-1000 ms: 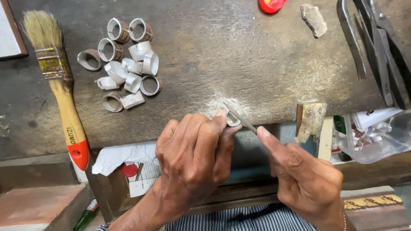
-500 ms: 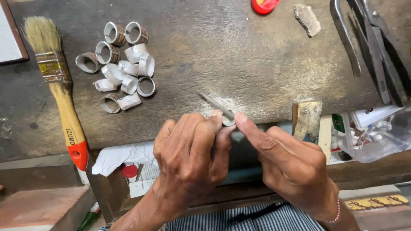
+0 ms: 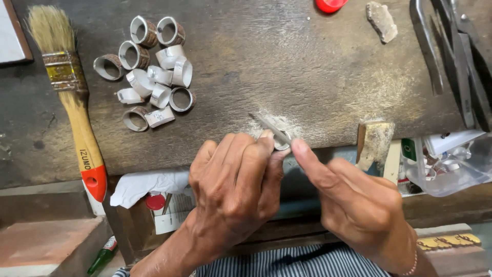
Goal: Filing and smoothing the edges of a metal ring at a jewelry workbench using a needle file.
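Observation:
My left hand (image 3: 233, 187) pinches a small silver ring (image 3: 281, 143) between thumb and fingertips at the front edge of the worn wooden bench (image 3: 287, 66). My right hand (image 3: 353, 197) holds a thin metal file (image 3: 269, 125). The file's tip lies across the ring and points up-left onto a patch of pale filing dust. Much of the ring is hidden by my fingers.
A pile of several silver rings (image 3: 154, 72) lies at the upper left beside a wooden-handled paintbrush (image 3: 69, 97). Pliers and metal tools (image 3: 456, 56) lie at the upper right. A wooden bench peg (image 3: 375, 141), a clear plastic box (image 3: 451, 164), a stone (image 3: 382, 20) and a red lid (image 3: 330, 5) are also nearby.
My right hand has pushed the file forward and to the left across the ring, closing in on my left hand. The left hand holds steady.

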